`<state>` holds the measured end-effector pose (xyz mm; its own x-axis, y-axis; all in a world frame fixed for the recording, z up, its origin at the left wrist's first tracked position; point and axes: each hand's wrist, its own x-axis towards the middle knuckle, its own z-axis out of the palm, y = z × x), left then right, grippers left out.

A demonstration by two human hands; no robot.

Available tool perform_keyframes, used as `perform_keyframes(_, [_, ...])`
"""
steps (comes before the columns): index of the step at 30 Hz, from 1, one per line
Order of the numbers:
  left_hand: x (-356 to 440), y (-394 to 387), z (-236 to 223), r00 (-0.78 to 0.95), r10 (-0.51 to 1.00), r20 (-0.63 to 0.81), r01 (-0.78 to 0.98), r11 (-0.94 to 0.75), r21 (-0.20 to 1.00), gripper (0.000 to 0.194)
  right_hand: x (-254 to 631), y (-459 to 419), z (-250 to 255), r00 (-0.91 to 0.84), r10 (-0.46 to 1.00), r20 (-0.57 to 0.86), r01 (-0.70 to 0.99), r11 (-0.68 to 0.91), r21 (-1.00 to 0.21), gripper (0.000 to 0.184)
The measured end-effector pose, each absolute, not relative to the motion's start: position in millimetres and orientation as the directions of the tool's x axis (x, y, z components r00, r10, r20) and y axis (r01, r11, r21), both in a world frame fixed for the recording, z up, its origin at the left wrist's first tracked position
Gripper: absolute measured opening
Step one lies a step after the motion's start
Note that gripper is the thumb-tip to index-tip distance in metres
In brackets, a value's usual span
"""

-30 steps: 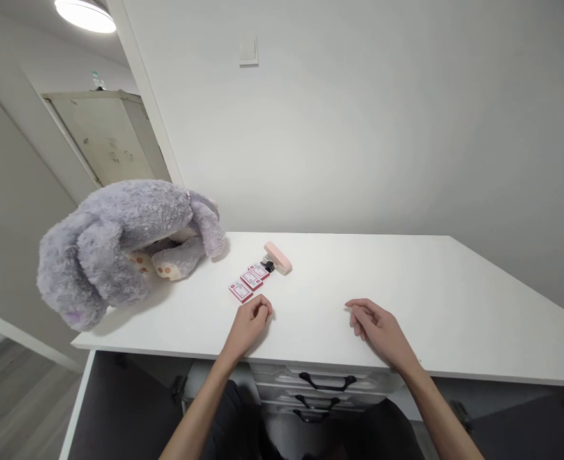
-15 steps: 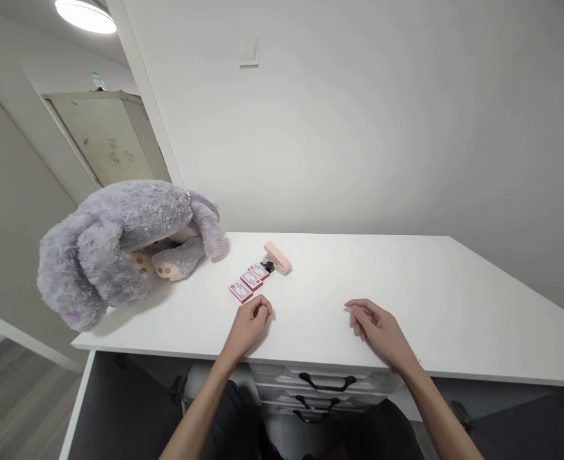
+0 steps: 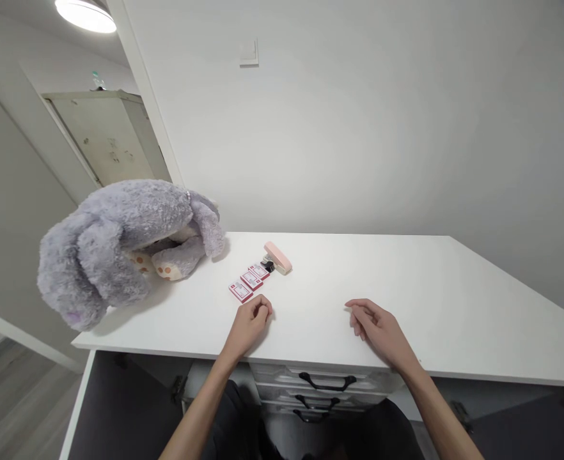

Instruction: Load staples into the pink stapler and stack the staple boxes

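Note:
My left hand (image 3: pixel 252 321) rests on the white tabletop with its fingers curled in a loose fist, and nothing shows in it. Just beyond its knuckles lie three small red-and-white boxes (image 3: pixel 251 280) in a slanting row. At the far end of that row, a black binder clip (image 3: pixel 268 266) sits against a pink stapler (image 3: pixel 278 257). Well to the right, my right hand (image 3: pixel 374 326) lies on the table with its fingers loosely stretched out and holds nothing.
A large grey-purple plush toy (image 3: pixel 133 217) is slumped over the table's left side. The white tabletop (image 3: pixel 435 300) runs back to a wall. Below its front edge are drawers with black handles (image 3: pixel 327 383), and cabinet doors (image 3: pixel 133 402) stand open at both sides.

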<state>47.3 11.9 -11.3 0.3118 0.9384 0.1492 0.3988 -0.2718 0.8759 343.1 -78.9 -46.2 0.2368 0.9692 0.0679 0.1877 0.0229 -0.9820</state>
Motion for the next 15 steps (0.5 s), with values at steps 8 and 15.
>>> perform_keyframes(8, [47.6, 12.2, -12.3, 0.317, 0.937, 0.15, 0.395, -0.274, 0.877, 0.016, 344.0, -78.3, -47.3, 0.237, 0.969, 0.076, 0.179, 0.034, -0.983, 0.047])
perform_keyframes(15, [47.2, 10.6, -11.3, 0.326, 0.932, 0.156, 0.394, -0.284, 0.874, 0.017, 344.7, -77.3, -50.1, 0.238, 0.969, 0.063, 0.193, 0.016, -0.981, 0.047])
